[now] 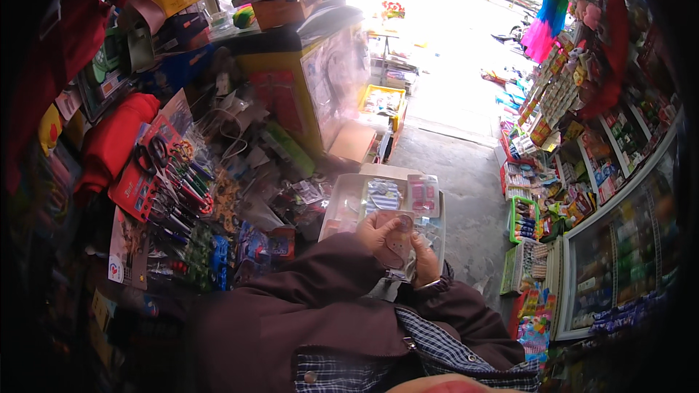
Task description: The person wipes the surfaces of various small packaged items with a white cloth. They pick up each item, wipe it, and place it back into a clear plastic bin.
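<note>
My left hand (377, 234) and my right hand (426, 261) together hold a flat pinkish-brown packet (398, 243) with a picture on it, the left at its left edge and the right thumb at its right edge. The packet is above a whitish plastic bin (342, 188) of small packaged goods. In the bin, just beyond my hands, lie a blue-and-white striped packet (384, 196) and a clear pack with pink pieces (423, 194). Another clear wrapper shows beneath my hands; its contents cannot be told.
Scissors (158, 158) and pens (191, 185) crowd the left side. A yellow crate (381, 101) stands beyond the bin, near a dark-topped counter (306, 27). A glass-doored cabinet (611, 251) and a green basket (524, 219) line the right, across a concrete floor (448, 164).
</note>
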The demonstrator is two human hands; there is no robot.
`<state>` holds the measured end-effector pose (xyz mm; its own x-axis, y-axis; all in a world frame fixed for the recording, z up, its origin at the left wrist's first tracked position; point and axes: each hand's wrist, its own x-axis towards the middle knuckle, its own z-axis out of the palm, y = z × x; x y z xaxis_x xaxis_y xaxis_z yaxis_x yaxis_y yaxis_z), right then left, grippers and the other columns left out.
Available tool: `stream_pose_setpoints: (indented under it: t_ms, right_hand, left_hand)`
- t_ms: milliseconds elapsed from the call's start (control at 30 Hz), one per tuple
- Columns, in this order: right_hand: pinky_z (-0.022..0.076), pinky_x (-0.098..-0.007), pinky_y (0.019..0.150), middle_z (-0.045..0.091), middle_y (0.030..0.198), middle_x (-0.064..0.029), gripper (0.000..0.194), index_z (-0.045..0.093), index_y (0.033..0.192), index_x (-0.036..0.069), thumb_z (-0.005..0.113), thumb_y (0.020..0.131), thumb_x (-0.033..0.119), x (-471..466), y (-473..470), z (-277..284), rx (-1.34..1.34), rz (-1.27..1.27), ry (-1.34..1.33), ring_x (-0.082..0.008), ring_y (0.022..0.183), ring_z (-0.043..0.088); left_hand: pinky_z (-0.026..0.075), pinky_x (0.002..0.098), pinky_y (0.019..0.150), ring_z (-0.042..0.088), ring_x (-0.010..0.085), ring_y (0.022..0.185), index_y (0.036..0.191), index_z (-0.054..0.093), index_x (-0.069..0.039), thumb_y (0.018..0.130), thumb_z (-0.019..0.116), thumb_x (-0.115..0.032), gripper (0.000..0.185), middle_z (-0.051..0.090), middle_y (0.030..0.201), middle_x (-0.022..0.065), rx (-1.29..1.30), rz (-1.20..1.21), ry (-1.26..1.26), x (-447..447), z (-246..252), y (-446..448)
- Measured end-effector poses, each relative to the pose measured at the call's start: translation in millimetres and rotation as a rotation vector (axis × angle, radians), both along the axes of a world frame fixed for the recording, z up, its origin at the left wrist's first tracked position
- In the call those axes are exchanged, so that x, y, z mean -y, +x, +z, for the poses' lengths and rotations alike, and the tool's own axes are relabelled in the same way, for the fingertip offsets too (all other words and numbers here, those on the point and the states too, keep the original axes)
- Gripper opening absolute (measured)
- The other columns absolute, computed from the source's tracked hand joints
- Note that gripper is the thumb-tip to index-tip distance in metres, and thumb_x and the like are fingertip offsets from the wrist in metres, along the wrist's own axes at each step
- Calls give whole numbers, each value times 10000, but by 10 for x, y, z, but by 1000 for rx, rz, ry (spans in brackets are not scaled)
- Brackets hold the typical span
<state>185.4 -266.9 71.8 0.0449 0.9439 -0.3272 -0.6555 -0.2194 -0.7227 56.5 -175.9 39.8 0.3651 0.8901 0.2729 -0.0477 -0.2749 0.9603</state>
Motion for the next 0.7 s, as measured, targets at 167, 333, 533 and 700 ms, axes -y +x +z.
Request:
stream_pose_setpoints:
  t_ms: [167, 333, 533, 700]
  right_hand:
    - [505, -254, 685, 652, 943, -57, 316, 613, 1049, 23, 535, 955, 314, 69, -53, -71, 313, -33, 173, -126, 785, 615]
    - [423, -221, 436, 581, 632, -1, 295, 607, 900, 27, 541, 947, 311, 56, -92, -157, 313, -249, 304, -71, 492, 536]
    - [477, -236, 654, 647, 858, -43, 338, 636, 978, -19, 543, 956, 305, 92, -3, -135, 394, -313, 330, -105, 730, 587]
    - [478, -244, 620, 641, 822, -52, 366, 631, 961, -12, 490, 975, 326, 71, -12, -71, 421, -271, 307, -116, 707, 590]
  left_hand:
    - [525, 315, 747, 630, 168, 869, 1117, 587, -9, 888, 646, -144, 272, 655, 989, 80, 370, -34, -672, 98, 422, -104]
    - [528, 330, 754, 622, 187, 919, 1164, 529, -15, 898, 635, -166, 323, 620, 1064, 97, 366, -77, -745, 313, 738, 21]
    - [505, 326, 792, 600, 193, 931, 1168, 508, -32, 931, 583, -209, 305, 591, 1066, 95, 327, -206, -680, 314, 575, 2]
    - [446, 372, 908, 529, 253, 1096, 1240, 471, -28, 962, 498, -269, 369, 551, 1156, 150, -60, -128, -252, 144, 322, -13]
